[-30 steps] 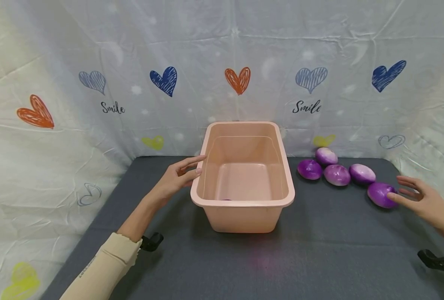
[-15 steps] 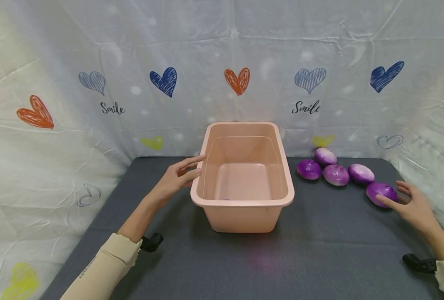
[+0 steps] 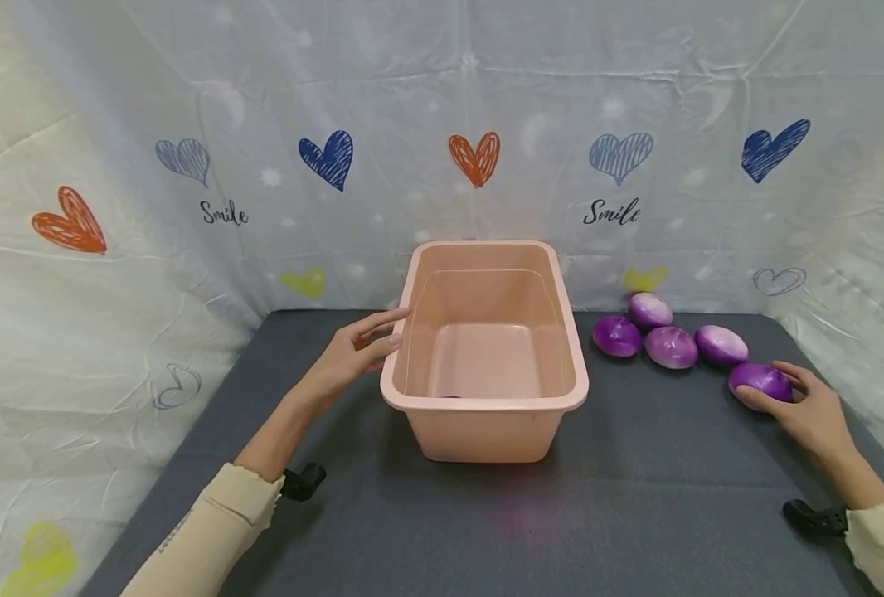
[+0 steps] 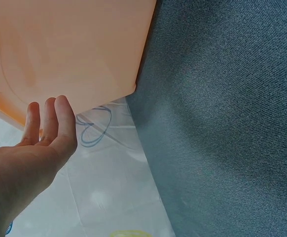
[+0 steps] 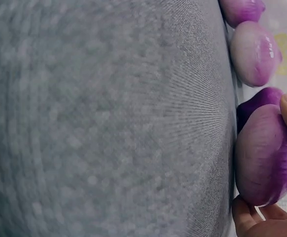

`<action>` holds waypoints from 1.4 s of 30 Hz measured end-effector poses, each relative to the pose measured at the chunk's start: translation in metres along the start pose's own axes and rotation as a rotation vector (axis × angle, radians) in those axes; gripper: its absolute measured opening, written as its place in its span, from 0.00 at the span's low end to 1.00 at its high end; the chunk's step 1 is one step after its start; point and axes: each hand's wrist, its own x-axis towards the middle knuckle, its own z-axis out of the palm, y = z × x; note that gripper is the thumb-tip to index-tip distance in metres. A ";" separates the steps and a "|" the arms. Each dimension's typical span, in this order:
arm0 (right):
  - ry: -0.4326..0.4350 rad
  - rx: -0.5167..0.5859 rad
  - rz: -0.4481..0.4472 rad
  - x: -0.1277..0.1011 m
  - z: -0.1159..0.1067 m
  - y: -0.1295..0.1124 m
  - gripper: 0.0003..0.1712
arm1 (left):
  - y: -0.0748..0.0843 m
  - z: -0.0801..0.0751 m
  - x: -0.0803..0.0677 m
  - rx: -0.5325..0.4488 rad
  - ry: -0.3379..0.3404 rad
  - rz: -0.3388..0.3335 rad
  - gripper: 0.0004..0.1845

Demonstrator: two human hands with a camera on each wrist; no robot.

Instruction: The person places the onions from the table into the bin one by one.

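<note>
Onion (image 3: 757, 381), glossy, oval; right hand (image 3: 817, 419) gripping

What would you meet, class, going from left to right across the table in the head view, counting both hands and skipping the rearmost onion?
Left hand → pink tub → leftmost onion → front middle onion → pale-topped onion → gripped onion → right hand.

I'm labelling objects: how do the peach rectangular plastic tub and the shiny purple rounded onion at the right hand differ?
The peach plastic tub is open-topped and boxy; the purple onion is rounded. The tub is much larger than the onion. The left hand touches the tub; the right hand grips the onion. Both look smooth.
</note>
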 end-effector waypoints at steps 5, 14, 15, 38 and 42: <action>0.014 0.006 0.031 0.000 -0.003 -0.002 0.51 | 0.000 0.000 0.000 -0.001 0.000 0.005 0.27; 0.097 0.112 0.087 0.004 -0.018 -0.007 0.49 | -0.001 0.000 0.001 0.011 0.005 -0.009 0.27; 0.104 0.125 0.080 0.005 -0.021 -0.007 0.47 | -0.001 0.001 0.002 0.011 0.007 -0.010 0.27; -0.073 0.135 -0.203 0.013 -0.036 -0.054 0.36 | -0.001 0.000 -0.001 0.006 0.007 -0.007 0.27; -0.121 0.107 -0.218 0.017 -0.032 -0.069 0.36 | 0.001 0.000 0.000 0.007 0.009 -0.007 0.27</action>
